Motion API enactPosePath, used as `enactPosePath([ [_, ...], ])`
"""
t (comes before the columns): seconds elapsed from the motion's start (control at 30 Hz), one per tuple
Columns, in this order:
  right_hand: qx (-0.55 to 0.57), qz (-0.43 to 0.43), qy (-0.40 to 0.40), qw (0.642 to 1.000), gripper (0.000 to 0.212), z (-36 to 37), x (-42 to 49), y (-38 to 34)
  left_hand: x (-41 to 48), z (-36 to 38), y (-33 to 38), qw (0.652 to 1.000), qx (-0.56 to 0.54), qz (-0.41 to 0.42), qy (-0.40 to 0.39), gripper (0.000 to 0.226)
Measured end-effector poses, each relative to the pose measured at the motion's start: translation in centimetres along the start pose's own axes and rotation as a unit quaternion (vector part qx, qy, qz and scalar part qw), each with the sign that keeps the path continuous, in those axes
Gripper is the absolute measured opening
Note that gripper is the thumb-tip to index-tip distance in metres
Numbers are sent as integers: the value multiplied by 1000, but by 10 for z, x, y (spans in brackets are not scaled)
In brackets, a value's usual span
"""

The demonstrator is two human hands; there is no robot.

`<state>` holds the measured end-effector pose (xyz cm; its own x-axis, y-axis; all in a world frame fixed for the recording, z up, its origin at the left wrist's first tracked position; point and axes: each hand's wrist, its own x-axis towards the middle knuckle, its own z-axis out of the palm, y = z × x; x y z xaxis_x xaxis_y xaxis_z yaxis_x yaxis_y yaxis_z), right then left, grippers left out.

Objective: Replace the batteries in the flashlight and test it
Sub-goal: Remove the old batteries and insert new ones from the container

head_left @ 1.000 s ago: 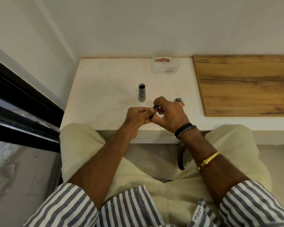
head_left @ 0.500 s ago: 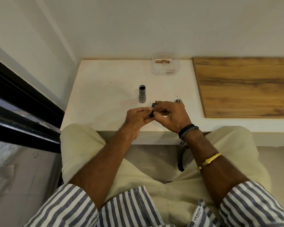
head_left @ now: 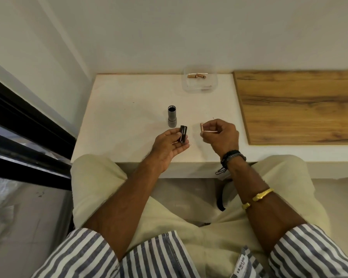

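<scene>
Flashlight tube point(head_left: 172, 117), grey, cylindrical and metal, stands upright on the white table point(head_left: 129, 101) with its open dark end up. Just right of its base and nearer the person, the left hand point(head_left: 170, 144) lies palm up, thumb and fingers curled round a black plastic battery holder point(head_left: 183, 133) that sticks up out of the grip, close to the tube but apart from it. Further right of the tube, the right hand point(head_left: 221, 135) pinches 1 copper-coloured cylindrical battery point(head_left: 202, 127) at its fingertips, the free end pointing toward the holder, with a gap between them. Beyond the tube and to its right, a clear plastic tub point(head_left: 214, 85) holds 2 more copper batteries point(head_left: 197, 76).
</scene>
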<state>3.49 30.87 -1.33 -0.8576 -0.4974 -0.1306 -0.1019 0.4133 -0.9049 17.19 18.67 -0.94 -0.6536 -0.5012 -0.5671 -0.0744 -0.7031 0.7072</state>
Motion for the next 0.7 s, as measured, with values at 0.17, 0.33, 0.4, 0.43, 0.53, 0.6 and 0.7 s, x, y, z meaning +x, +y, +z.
enactPosePath([
  [0.17,-50,38,131,989,20,-24,22,15,0,-2,-5,999,44,18,-21,30],
  [0.33,-120,51,145,981,14,-28,36,27,2,-4,-4,998,53,-7,-44,28],
  [0.4,-139,48,148,978,14,-25,37,31,1,-2,-5,997,58,-29,-51,32],
  [0.43,-150,47,150,976,14,-24,38,32,0,-2,-5,997,49,-41,-52,34],
  [0.53,-178,42,148,972,18,-22,38,33,1,-2,-5,996,1,-76,-56,45],
  [0.6,-183,42,142,972,19,-21,38,36,2,-2,-5,994,-21,-82,-68,46],
  [0.7,-190,42,136,971,20,-20,38,39,1,-2,-5,993,-46,-78,-80,40],
])
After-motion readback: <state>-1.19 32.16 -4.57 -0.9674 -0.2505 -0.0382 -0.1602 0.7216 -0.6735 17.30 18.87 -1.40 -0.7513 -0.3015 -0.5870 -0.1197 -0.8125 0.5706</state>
